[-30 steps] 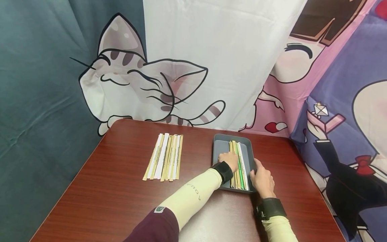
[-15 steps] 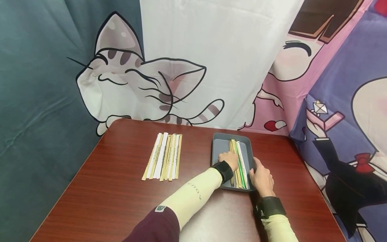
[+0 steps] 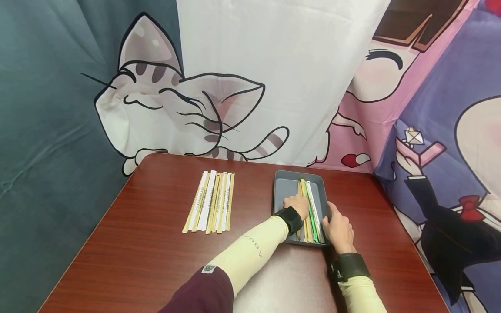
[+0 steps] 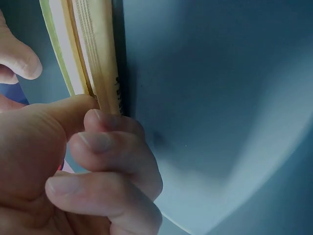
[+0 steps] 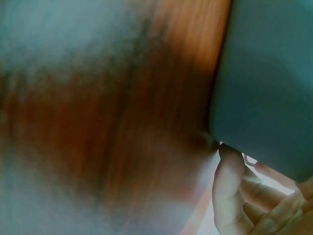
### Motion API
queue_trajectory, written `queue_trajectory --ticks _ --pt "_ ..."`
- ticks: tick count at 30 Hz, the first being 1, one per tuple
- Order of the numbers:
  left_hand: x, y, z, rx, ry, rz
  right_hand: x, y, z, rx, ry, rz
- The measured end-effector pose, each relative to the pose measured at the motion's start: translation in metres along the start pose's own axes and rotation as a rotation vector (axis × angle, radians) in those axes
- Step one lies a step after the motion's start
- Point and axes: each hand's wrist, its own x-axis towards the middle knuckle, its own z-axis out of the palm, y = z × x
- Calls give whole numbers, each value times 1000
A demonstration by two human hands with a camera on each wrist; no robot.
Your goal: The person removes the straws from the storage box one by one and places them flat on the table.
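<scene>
My left hand (image 3: 296, 206) reaches into a grey tray (image 3: 287, 187). Its thumb and curled forefinger pinch the edge of a tan stick packet (image 4: 103, 58), the outermost of a row of long, thin wrapped packets; what is inside them does not show. Beside it in the tray lie more tan packets, a green packet (image 3: 313, 224) and a white packet (image 3: 315, 204), partly hidden by that hand. My right hand (image 3: 339, 230) grips the tray's right side, thumb at the rim and fingers along the outer wall. In the right wrist view its fingers (image 5: 230, 171) touch the tray's outside.
Left of the tray, a row of several white and tan stick packets (image 3: 209, 202) lies side by side on the brown table (image 3: 156, 248). A printed cat curtain (image 3: 164, 104) hangs behind the table, and another printed cloth (image 3: 430, 204) hangs at the right.
The head view has drifted slightly. My left hand stays at the packets, with the outermost one's near end now a little farther left of the others. My right hand keeps its hold.
</scene>
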Motion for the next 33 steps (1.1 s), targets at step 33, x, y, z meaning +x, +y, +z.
queue_trajectory --ticks 33 --pt "-10 -12 -16 -92 -12 7 -3 4 3 -1 13 -28"
